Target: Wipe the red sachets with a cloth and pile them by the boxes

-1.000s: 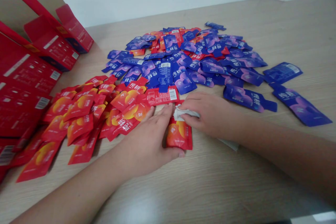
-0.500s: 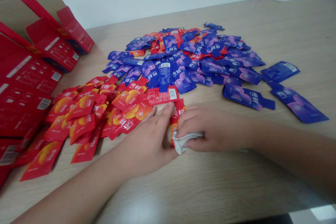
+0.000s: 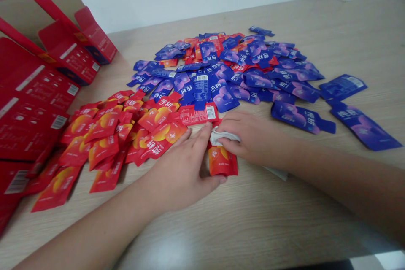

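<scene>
A red and orange sachet point(image 3: 222, 162) lies flat on the table between my hands. My right hand point(image 3: 243, 137) pinches a folded white wipe point(image 3: 221, 136) and presses it on the sachet's far part, which the wipe and fingers partly hide. My left hand point(image 3: 186, 168) rests flat beside the sachet with its fingers stretched forward, its thumb touching the sachet's near end. Just beyond my left fingertips lies another red sachet point(image 3: 198, 113), its barcode side up. Part of a white sheet point(image 3: 276, 173) shows from under my right wrist.
Left of my hands is a pile of red sachets point(image 3: 104, 128). Farther back spreads a heap of blue and purple sachets point(image 3: 221, 86) mixed with red ones. Several blue sachets point(image 3: 305, 117) lie apart on the right. Open red cartons point(image 3: 34, 80) stand along the left edge, before a white wall.
My right hand has moved the wipe away from me, from the sachet's near end to its far part, uncovering the near end. My left hand has hardly moved.
</scene>
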Motion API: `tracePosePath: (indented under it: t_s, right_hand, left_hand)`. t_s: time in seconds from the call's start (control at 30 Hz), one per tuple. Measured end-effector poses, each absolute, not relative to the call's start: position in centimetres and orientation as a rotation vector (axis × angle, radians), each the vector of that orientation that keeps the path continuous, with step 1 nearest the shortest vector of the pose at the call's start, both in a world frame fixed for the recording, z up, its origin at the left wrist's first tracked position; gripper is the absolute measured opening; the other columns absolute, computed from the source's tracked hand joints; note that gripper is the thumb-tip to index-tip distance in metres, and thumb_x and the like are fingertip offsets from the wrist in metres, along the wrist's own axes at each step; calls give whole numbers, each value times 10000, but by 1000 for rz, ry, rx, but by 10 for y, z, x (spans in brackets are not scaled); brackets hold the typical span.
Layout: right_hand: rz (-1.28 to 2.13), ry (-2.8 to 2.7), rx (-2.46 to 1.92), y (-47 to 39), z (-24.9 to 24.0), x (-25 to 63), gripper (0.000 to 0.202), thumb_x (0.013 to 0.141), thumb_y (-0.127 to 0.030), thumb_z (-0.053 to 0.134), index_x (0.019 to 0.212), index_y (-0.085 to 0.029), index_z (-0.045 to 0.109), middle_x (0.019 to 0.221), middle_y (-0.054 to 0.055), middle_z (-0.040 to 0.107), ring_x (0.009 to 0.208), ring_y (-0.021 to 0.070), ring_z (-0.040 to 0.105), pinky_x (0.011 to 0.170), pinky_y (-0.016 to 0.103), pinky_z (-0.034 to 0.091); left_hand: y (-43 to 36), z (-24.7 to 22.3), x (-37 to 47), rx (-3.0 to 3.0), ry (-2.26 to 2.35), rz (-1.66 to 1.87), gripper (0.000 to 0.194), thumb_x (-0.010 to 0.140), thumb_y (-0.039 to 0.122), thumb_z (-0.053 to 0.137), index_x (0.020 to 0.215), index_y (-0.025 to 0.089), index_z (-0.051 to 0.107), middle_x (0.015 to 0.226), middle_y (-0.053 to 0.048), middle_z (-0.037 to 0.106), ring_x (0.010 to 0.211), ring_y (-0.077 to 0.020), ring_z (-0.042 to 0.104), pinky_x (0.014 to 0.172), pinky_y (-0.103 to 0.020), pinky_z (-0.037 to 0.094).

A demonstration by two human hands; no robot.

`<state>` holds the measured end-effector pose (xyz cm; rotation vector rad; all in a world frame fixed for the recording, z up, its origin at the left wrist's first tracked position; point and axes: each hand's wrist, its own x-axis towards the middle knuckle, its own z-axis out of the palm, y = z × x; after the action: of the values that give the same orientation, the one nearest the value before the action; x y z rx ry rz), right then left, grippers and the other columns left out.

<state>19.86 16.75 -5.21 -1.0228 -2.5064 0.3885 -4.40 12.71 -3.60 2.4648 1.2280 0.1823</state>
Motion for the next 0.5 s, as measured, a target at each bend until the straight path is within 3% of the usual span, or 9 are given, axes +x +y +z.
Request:
tracePosePath:
  t_s: [0.2, 0.33, 0.4, 0.5]
  right_hand:
    - [312, -2490, -1165, 173, -58, 202, 197, 1084, -246, 558, 1126, -164, 732, 1182, 149, 758, 1108, 325, 697, 1004, 505, 555]
    - [279, -2261, -1065, 176, -55, 211, 157, 1063, -260, 608, 1143, -187, 722, 1143, 123, 770, 1075, 308, 702, 973, 487, 561]
    - [412, -2247, -895, 172, -48, 214, 148, 1039, -252, 652, 1165, -210, 717, 1153, 92, 779, 1068, 269, 713, 966, 439, 567]
    - [782, -2453, -649, 163, -35, 213, 108, 1004, -195, 698, 1094, -237, 740, 1093, 32, 787, 1021, 207, 719, 943, 359, 566]
  left_hand:
    - [127, -36, -42, 2487, 1214, 156, 1129, 938, 559, 777, 1754, 93, 152, 1710, -303, 450, 1565, -465, 501, 1269, -678, 443]
    - [129, -36, -46, 2505, 1141, 140, 1140, 950, 704, 714, 1741, 71, 193, 1722, -325, 411, 1591, -479, 455, 1293, -710, 386]
    - [131, -36, -49, 2513, 1081, 147, 1026, 1009, 747, 606, 1723, 92, 269, 1745, -304, 383, 1612, -454, 431, 1314, -707, 349]
    - [131, -38, -50, 2521, 1070, 205, 875, 1076, 641, 554, 1723, 122, 274, 1753, -265, 396, 1611, -401, 455, 1328, -689, 334]
